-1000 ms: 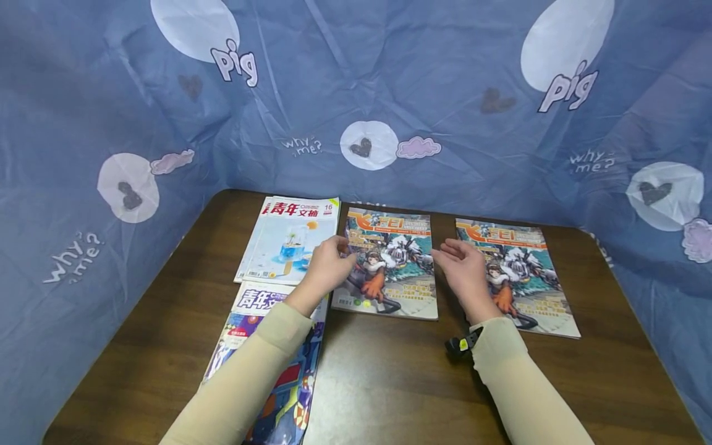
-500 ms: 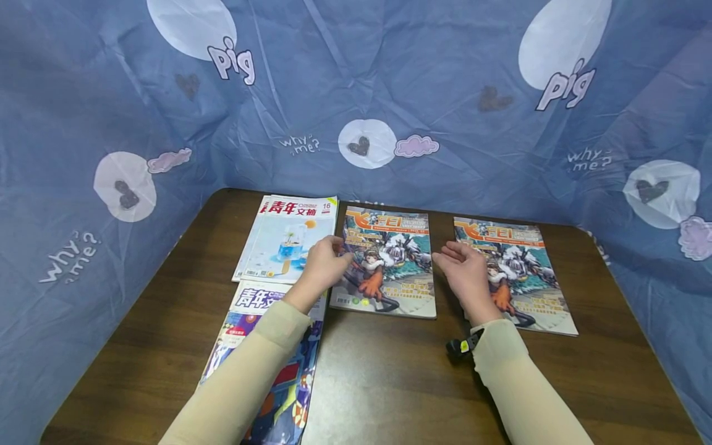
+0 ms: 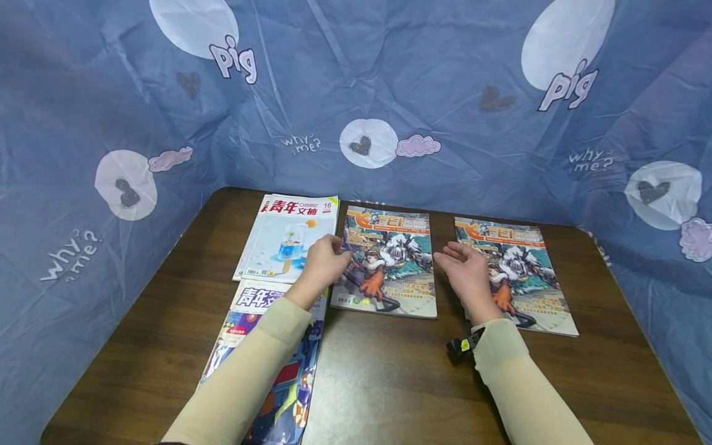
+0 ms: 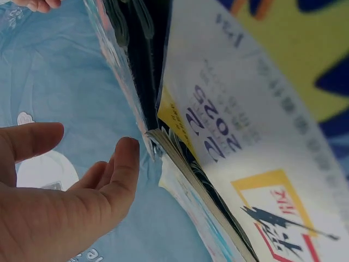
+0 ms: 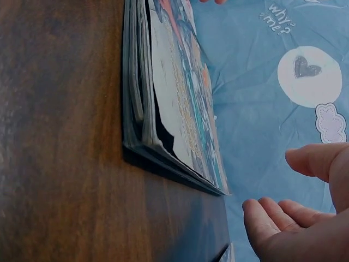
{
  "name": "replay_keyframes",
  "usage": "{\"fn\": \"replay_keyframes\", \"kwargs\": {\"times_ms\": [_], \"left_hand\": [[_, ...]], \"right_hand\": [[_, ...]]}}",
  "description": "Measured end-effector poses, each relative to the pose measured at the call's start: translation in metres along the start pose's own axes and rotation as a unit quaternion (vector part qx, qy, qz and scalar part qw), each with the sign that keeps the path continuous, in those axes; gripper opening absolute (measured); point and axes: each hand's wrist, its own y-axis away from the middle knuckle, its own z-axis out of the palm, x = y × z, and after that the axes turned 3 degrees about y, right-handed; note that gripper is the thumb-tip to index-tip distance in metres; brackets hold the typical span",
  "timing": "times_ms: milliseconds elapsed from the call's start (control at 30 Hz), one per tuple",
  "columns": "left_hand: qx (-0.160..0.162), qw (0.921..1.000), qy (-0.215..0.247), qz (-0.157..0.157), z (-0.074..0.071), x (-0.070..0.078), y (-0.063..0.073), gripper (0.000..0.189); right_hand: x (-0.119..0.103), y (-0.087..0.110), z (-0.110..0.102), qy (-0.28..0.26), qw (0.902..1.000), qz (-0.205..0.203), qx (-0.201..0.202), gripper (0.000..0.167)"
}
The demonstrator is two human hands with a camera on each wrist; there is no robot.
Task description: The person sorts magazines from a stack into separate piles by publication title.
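Observation:
Beside the left edge of the middle comic magazine (image 3: 392, 266), my left hand (image 3: 322, 262) has loosely bent fingers and an empty gap between thumb and fingertips (image 4: 128, 150). Whether it touches that edge I cannot tell. My right hand (image 3: 464, 275) hovers between this magazine and a right-hand magazine (image 3: 534, 278) with a matching cover, partly hiding the latter's left side. Its thumb and fingers stand apart, holding nothing (image 5: 300, 218). In the right wrist view the middle magazine (image 5: 180, 103) proves thick, with layered page edges. A purple-titled magazine (image 3: 283, 377) lies under my left forearm.
White magazines (image 3: 278, 238) overlap at the back left, above the purple-titled one. All lie on a dark wooden table (image 3: 384, 383). A blue printed cloth (image 3: 356, 74) hangs behind and along both sides. A black strap (image 3: 464, 346) is on my right wrist.
The view shifts slightly with small head movement. Both hands and all the magazines keep practically the same places.

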Motion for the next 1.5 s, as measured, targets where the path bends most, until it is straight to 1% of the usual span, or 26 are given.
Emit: {"fn": "replay_keyframes", "kwargs": {"times_ms": [267, 500, 633, 733, 867, 1000, 1167, 1300, 1500], "left_hand": [[-0.005, 0.9998, -0.017, -0.003, 0.002, 0.002, -0.006, 0.048], [-0.017, 0.9987, -0.037, -0.03, 0.004, 0.005, -0.014, 0.046], [-0.022, 0.9981, -0.039, -0.042, 0.005, 0.006, -0.019, 0.037], [-0.026, 0.9978, -0.036, -0.049, 0.006, 0.005, -0.021, 0.037], [-0.037, 0.9969, -0.037, -0.058, 0.007, 0.006, -0.023, 0.04], [-0.046, 0.9957, -0.042, -0.068, 0.008, 0.006, -0.026, 0.036], [-0.054, 0.9941, -0.03, -0.089, 0.009, 0.006, -0.03, 0.039], [-0.061, 0.993, -0.022, -0.099, 0.009, 0.006, -0.032, 0.044], [-0.065, 0.991, -0.022, -0.115, 0.009, 0.008, -0.033, 0.047]], "right_hand": [[0.003, -0.003, 0.001, 0.018, 0.9998, 0.006, 0.008, 0.056], [0.006, -0.006, 0.003, 0.035, 0.9992, 0.017, -0.001, 0.055], [0.007, -0.008, 0.004, 0.033, 0.9991, 0.026, -0.002, 0.053], [0.009, -0.01, 0.007, 0.037, 0.9987, 0.034, -0.003, 0.054], [0.011, -0.011, 0.009, 0.048, 0.9972, 0.054, -0.017, 0.057], [0.011, -0.013, 0.01, 0.052, 0.9958, 0.066, -0.034, 0.06], [0.01, -0.014, 0.011, 0.052, 0.9953, 0.067, -0.048, 0.06], [0.011, -0.014, 0.014, 0.054, 0.9951, 0.066, -0.051, 0.059], [0.012, -0.017, 0.016, 0.062, 0.9953, 0.052, -0.054, 0.057]]}}
